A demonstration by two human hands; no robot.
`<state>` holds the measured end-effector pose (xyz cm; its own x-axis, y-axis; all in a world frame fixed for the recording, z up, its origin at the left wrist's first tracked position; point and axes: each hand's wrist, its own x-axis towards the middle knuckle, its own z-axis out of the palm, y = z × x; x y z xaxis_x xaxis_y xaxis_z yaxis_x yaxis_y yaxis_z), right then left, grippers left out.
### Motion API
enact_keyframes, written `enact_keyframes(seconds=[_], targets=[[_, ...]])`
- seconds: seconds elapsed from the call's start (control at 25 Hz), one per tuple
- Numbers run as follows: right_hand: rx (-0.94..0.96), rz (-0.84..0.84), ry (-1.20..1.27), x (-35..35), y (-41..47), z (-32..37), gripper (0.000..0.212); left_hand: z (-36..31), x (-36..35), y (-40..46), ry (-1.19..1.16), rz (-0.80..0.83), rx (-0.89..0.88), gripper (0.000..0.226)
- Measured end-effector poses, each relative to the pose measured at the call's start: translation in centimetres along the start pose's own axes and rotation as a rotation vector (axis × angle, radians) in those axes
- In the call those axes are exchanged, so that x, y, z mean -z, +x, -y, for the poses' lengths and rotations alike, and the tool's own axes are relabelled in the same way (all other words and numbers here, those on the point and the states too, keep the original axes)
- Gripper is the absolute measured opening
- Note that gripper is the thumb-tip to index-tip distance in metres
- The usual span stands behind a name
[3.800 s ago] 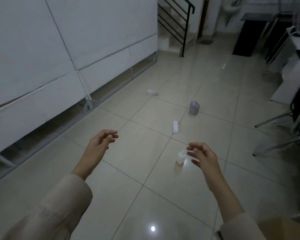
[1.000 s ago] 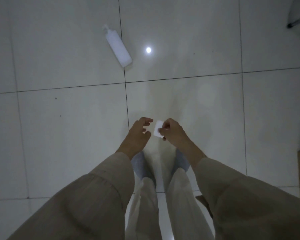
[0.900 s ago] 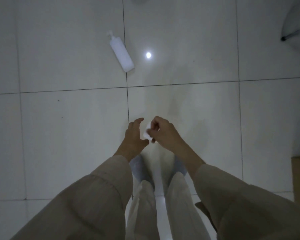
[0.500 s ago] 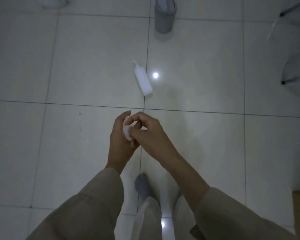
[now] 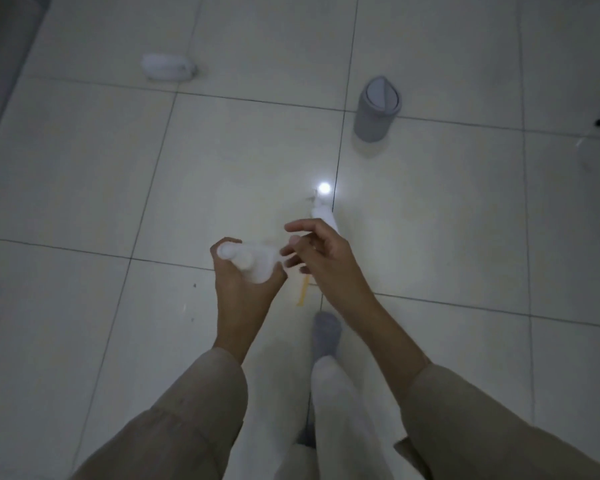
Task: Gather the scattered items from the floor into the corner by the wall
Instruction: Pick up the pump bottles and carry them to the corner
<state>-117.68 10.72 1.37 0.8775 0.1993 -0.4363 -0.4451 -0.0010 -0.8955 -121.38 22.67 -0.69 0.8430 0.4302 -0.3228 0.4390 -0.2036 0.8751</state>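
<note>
A grey-socked foot [image 5: 326,332] stands on the pale tiled floor [image 5: 84,188] between two beige sleeves. Just beyond the foot, the left hand [image 5: 246,289] curls its fingers round a small white bottle [image 5: 248,259], holding it above the floor. The right hand [image 5: 321,252] is beside it, fingers loosely spread and gripping nothing, fingertips near the bottle's side. A white pump bottle [image 5: 323,214] lies on the floor past the foot, partly hidden behind the right hand. Farther out stands a grey bin [image 5: 374,110]. Farthest from the foot, toward the left, lies a white container [image 5: 167,67] on its side.
</note>
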Motion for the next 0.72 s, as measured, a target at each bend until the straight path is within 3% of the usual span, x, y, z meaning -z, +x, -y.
enact_keyframes(seconds=[0.2, 0.36, 0.6, 0.72], targets=[[-0.212, -0.232, -0.239, 4.9, 10.1, -5.7, 0.015, 1.7, -0.7, 8.7, 0.081, -0.079, 0.077, 0.051], [-0.342, -0.229, -0.511, 7.0, 16.1, -12.4, 0.033, 5.1, -2.1, 14.4, 0.065, -0.117, 0.11, 0.048], [-0.564, -0.184, -0.837, 7.1, 23.3, -24.8, 0.091, 13.4, -5.6, 21.9, 0.039, -0.094, 0.051, 0.035], [-0.589, -0.217, -0.923, 7.4, 24.7, -29.3, 0.104, 16.7, -6.8, 24.0, 0.028, -0.107, 0.075, 0.031]])
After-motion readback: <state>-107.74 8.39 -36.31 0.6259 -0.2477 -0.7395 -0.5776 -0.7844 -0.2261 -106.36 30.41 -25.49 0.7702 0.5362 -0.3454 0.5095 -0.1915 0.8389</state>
